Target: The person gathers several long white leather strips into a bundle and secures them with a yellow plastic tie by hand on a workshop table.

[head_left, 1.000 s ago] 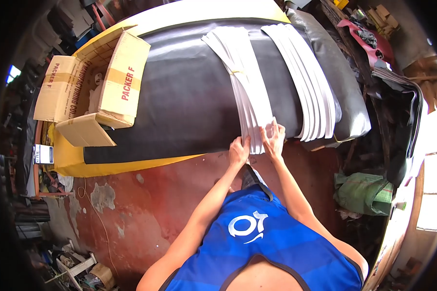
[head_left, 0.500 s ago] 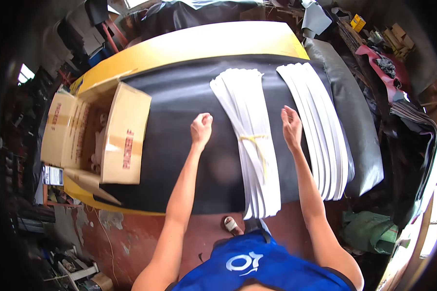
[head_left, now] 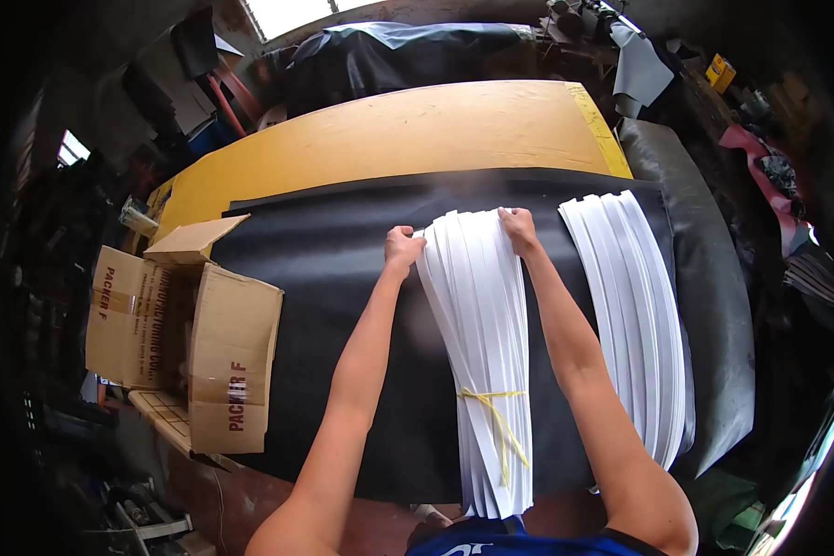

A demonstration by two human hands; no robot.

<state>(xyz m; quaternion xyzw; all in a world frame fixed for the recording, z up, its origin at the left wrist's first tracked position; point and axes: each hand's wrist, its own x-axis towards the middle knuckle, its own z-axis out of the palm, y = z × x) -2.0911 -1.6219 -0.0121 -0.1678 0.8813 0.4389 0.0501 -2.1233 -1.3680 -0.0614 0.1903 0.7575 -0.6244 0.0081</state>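
A bundle of long white strips lies lengthwise before me, tied by a yellow string nearer my body. Its far end fans out wider than the tied part. My left hand is closed at the far left corner of this bundle, fingertips on the outer strips. At the far right corner, my right hand pinches the strip ends between thumb and fingers. A second stack of white strips lies to the right of my right arm, untouched by either hand.
Black sheeting covers the table beneath the strips. An open cardboard box stands at the left. Behind lies a yellow-edged tan board. A grey-black padded roll runs along the right side.
Both hands have moved forward and inward, from beside the tied bundle to its far corners, and now grip it there. The camera view has tilted upward.
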